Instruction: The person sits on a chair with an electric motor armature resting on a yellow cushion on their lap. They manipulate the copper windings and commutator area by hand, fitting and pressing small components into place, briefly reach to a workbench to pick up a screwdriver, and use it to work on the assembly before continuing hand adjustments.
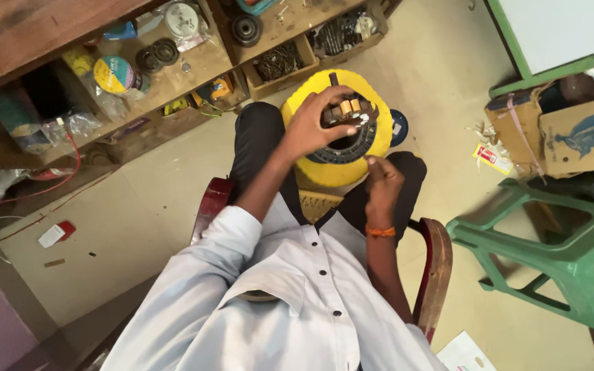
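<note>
I sit on a chair with a round yellow disc-shaped housing resting on my knees. On it lies a dark ring-shaped stator with copper-coloured coils at its top. My left hand is closed over the stator's upper left edge, fingers across the coils. My right hand, with an orange thread at the wrist, is at the housing's lower right edge. Its fingertips are pinched together there; whether they hold a wire or small part is too small to tell.
A low wooden shelf with tape rolls, bearings and boxes of small parts stands ahead on the left. A green plastic stool and a cardboard box are on the right. The chair's red-brown armrest flanks my right arm. Scraps of paper lie on the floor.
</note>
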